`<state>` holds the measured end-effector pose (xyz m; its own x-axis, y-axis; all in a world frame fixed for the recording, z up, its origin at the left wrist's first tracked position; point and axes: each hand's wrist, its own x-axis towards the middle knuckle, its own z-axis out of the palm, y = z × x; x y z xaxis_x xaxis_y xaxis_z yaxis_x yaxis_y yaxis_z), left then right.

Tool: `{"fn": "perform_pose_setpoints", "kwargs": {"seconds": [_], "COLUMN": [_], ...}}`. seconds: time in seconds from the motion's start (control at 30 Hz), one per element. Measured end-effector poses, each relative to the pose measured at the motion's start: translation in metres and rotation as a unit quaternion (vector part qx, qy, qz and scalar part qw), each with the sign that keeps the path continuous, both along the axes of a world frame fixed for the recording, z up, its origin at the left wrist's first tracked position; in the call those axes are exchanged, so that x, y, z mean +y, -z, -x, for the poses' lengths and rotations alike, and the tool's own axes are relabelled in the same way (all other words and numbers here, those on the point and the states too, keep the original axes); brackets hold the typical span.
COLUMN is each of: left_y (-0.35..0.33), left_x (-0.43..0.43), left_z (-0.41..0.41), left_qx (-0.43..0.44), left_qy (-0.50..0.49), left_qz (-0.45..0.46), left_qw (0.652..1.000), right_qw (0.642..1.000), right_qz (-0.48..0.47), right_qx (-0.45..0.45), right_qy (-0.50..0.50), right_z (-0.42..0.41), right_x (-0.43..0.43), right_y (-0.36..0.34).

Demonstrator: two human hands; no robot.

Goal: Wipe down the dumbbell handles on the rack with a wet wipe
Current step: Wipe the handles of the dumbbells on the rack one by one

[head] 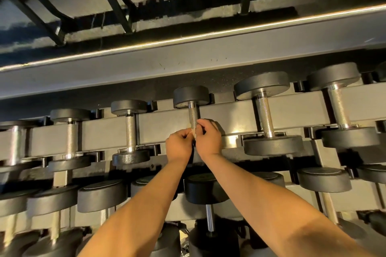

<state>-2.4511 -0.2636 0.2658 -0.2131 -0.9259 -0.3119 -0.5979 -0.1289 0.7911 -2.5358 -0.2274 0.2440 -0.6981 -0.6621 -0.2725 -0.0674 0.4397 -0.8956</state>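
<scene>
Though barely visible, wipe [193, 132] between left grip [179, 145] and right grip [208, 138]

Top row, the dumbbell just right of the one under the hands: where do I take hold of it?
Wrap the right hand round the knurled steel handle, midway between its black heads, coming from above. The bar lies front to back over the rack beam, top exposed; the heads look too broad.
</scene>
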Motion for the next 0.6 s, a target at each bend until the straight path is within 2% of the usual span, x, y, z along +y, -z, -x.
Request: {"fn": "perform_pose_setpoints", "kwargs": {"seconds": [0.07,0.2,0.33,0.5,0.6], "left_y": [-0.006,-0.013,-0.024,-0.040,-0.041], "left_x": [0.006,0.019,0.043,0.068,0.086], "left_z": [-0.003,-0.006,-0.010,-0.028,-0.043], "left_qx": [-0.018,0.012,0.055,0.092,0.108], "left_qy": [0.002,-0.021,-0.033,0.001,-0.001], "left_qz": [-0.012,-0.039,-0.023,0.026,0.006], "left_qw": [1.000,0.999,0.998,0.995,0.994], "right_qw": [1.000,0.998,0.998,0.996,0.995], "right_qz": [-0.007,-0.009,0.017,0.051,0.055], "right_qx": [-0.015,-0.052,-0.066,-0.078,-0.084], "right_qy": [-0.005,-0.018,-0.012,0.000,-0.004], "right_z": [-0.003,-0.014,-0.018,-0.032,-0.043], "right_x": [0.005,0.028,0.051,0.075,0.095], "right_y": [-0.002,-0.012,-0.035,-0.059,-0.065]}}
